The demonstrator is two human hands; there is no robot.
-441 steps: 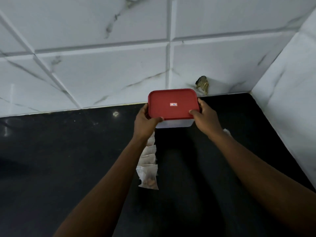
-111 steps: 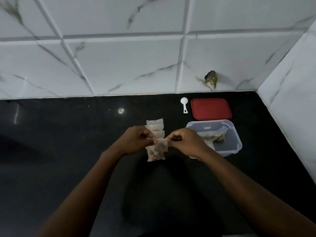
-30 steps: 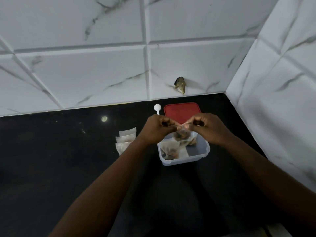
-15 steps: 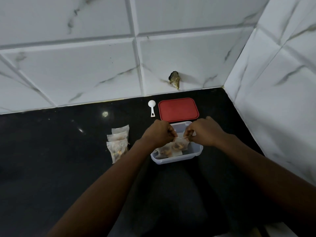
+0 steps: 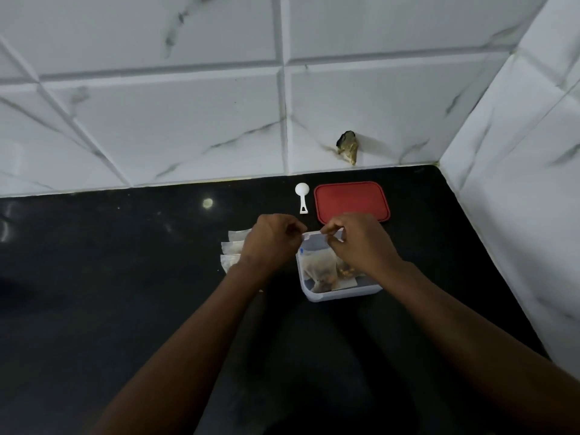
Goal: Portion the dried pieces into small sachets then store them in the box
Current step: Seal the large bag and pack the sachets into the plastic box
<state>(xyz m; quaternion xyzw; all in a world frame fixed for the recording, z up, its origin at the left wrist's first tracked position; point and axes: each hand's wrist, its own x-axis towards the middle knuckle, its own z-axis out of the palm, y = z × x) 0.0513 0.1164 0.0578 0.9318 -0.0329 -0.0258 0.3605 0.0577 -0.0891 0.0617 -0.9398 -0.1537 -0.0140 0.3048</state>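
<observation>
A clear rectangular plastic box [image 5: 340,294] sits open on the black worktop [image 5: 125,309], holding filled white paper sachets [image 5: 321,271]; both hands hover over its far rim, the left hand [image 5: 272,241] and right hand [image 5: 361,244] with fingers curled, though I cannot tell whether they pinch anything; more stacked white sachets [image 5: 231,254] lie just left; a red lid [image 5: 351,200] and white plastic scoop [image 5: 302,196] lie behind.

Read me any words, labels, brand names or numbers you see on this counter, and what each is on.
No text can be read. The red lid is plain, the white scoop is blank, and a small blue mark on the clear box is too small to make out.
</observation>
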